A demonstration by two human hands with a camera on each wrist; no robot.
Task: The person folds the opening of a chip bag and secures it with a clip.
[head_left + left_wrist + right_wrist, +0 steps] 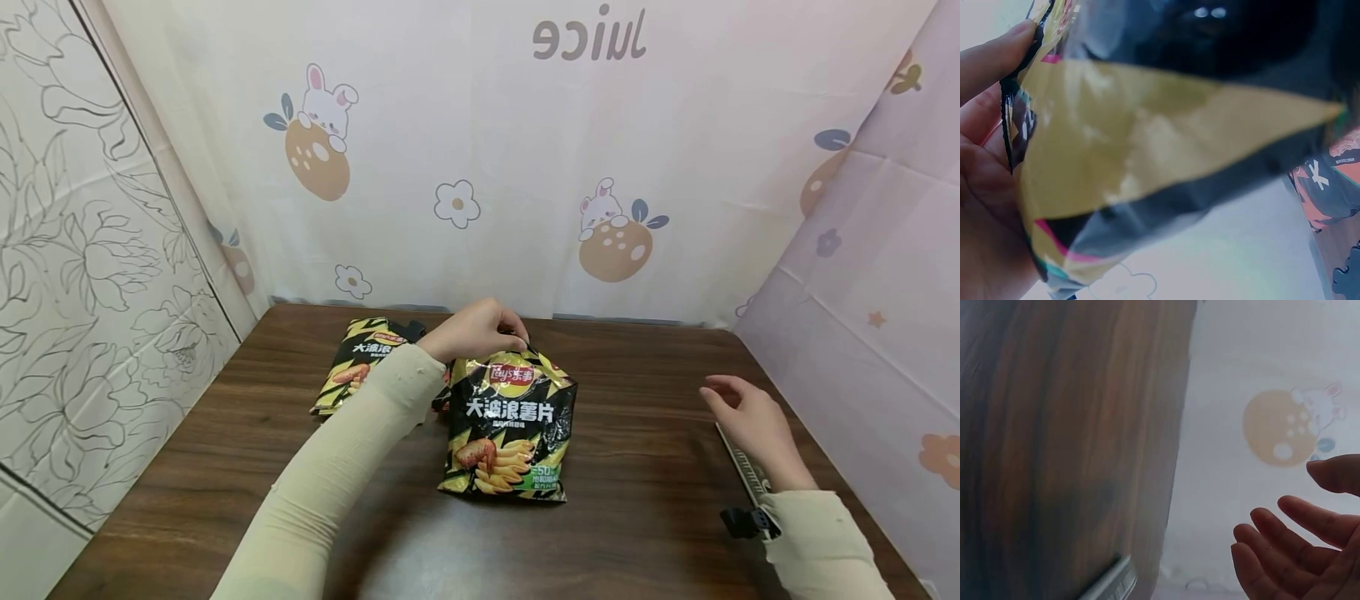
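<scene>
A black and yellow bag of potato chips (510,433) is upright in the middle of the table. My left hand (483,327) pinches its top edge between thumb and fingers; the left wrist view shows the thumb (997,59) on the crimped edge and the bag's side filling the picture. Off to the right, my right hand (753,425) is held above the table with its fingers loosely bent and nothing in them. Below that hand lies a long, narrow strip (741,467) with markings, partly covered by the hand and wrist.
A second, similar chip bag (352,367) lies at the back left, partly behind my left forearm. A red and black packet (1329,187) shows at the edge of the left wrist view, near a black notched object (1347,275). Printed curtains (480,125) border the wooden table (637,517).
</scene>
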